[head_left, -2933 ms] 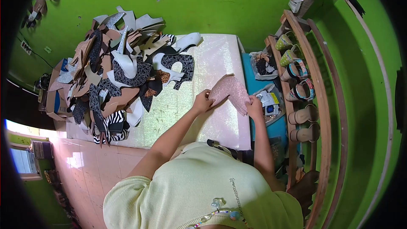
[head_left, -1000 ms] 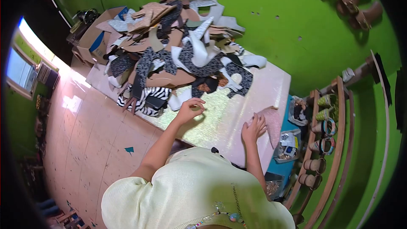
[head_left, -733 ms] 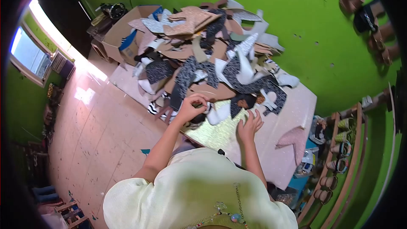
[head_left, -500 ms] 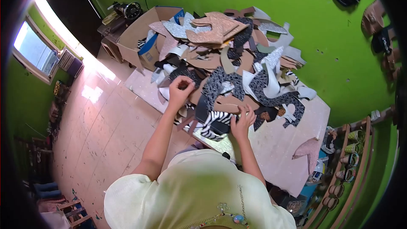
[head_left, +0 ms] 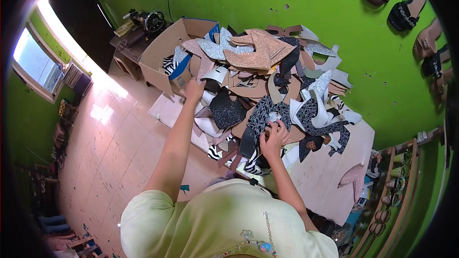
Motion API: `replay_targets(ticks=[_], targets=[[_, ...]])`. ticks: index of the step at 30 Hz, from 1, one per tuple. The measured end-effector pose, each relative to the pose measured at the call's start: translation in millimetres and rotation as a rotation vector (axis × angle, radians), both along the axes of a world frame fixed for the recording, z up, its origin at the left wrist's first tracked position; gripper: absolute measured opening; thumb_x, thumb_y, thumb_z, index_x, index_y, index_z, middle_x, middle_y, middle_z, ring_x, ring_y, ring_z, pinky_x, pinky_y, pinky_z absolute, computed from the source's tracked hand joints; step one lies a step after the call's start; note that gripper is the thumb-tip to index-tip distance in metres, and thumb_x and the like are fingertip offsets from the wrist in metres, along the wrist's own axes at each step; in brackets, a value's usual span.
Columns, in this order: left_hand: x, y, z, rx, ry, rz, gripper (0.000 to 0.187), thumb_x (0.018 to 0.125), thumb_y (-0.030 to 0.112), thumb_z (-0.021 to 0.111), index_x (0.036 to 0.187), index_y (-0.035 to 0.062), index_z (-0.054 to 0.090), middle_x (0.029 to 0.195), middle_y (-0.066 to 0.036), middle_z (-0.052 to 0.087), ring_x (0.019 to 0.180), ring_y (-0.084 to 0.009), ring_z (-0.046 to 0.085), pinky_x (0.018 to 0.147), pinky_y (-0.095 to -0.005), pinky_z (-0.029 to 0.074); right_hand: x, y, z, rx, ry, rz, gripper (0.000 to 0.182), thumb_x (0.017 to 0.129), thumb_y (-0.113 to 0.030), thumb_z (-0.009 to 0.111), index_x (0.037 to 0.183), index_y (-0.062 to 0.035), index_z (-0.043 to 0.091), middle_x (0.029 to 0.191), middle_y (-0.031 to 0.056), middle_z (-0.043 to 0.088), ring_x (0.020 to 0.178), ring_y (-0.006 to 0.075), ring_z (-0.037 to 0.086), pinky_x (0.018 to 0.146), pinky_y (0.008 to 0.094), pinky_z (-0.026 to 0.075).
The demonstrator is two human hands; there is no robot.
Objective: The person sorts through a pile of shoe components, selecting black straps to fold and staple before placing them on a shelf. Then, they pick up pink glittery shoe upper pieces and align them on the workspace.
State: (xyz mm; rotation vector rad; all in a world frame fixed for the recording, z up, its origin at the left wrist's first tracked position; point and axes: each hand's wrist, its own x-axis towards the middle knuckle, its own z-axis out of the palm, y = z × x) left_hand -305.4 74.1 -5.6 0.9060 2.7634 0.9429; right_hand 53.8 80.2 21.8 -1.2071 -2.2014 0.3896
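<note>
A large heap of cut material pieces lies on the pale table (head_left: 318, 181). My left hand (head_left: 194, 90) is at the heap's left side, by the cardboard box (head_left: 162, 43) and a white piece (head_left: 216, 74); its fingers are partly hidden, and I cannot tell whether they hold anything. My right hand (head_left: 274, 138) rests with fingers apart on a black-and-grey patterned piece (head_left: 260, 111) at the front of the heap. Between the hands lies a black speckled piece (head_left: 227, 110). Glittery tan pieces (head_left: 256, 52) top the heap, and zebra-striped pieces (head_left: 252, 163) stick out at the front edge.
A sewing machine (head_left: 148, 20) stands behind the box at the back left. One pink piece (head_left: 353, 179) lies at the table's right edge. Sandals hang on the green wall (head_left: 315, 0), and a wooden shoe rack (head_left: 399, 186) stands at the right.
My left hand has moved forward and left toward the box. My right hand now lies over the patterned piece, and the zebra-striped piece by it sits lower. The view has shifted slightly.
</note>
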Motion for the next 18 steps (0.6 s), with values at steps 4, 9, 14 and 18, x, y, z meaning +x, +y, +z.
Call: replay_targets(ticks=[4, 9, 14, 18], targets=[[-1, 0, 13, -0.013, -0.168, -0.039, 0.034, 0.079, 0.034, 0.056, 0.102, 0.0094, 0.058, 0.1, -0.017, 0.06, 0.091, -0.0315, 0.058, 0.084, -0.0518, 0.029, 0, 2, -4, -0.003, -0.01, 0.007, 0.044, 0.071, -0.02, 0.058, 0.112, -0.0089, 0.047, 0.125, 0.0165, 0.033, 0.116, 0.0364, 0.028, 0.099, 0.0541, 0.009], [31, -8, 62, 0.541, 0.177, 0.032, 0.019, 0.085, 0.018, 0.049, 0.088, 0.0001, 0.056, 0.085, -0.02, 0.06, 0.078, -0.0352, 0.058, 0.07, -0.039, 0.043, 3, 15, 0, -0.002, 0.022, 0.03, 0.045, 0.071, -0.017, 0.058, 0.113, -0.009, 0.046, 0.125, 0.0169, 0.033, 0.116, 0.0365, 0.028, 0.1, 0.0557, 0.009], [90, -32, 111, 0.801, 0.352, -0.114, 0.013, 0.085, 0.007, 0.047, 0.089, -0.0021, 0.055, 0.092, -0.018, 0.058, 0.078, -0.0326, 0.057, 0.071, -0.0363, 0.044, 0, 29, 19, -0.001, 0.117, 0.092, 0.045, 0.071, -0.015, 0.059, 0.113, -0.0069, 0.046, 0.123, 0.0176, 0.034, 0.116, 0.0367, 0.029, 0.099, 0.05, 0.016], [136, -45, 105, 0.853, 0.372, -0.376, 0.016, 0.077, -0.007, 0.051, 0.089, -0.0001, 0.058, 0.1, -0.016, 0.057, 0.086, -0.0284, 0.059, 0.071, -0.0323, 0.049, -4, 47, 34, -0.045, 0.258, 0.264, 0.052, 0.069, -0.015, 0.062, 0.116, -0.0046, 0.043, 0.119, 0.0159, 0.04, 0.111, 0.0328, 0.038, 0.096, 0.0414, 0.028]])
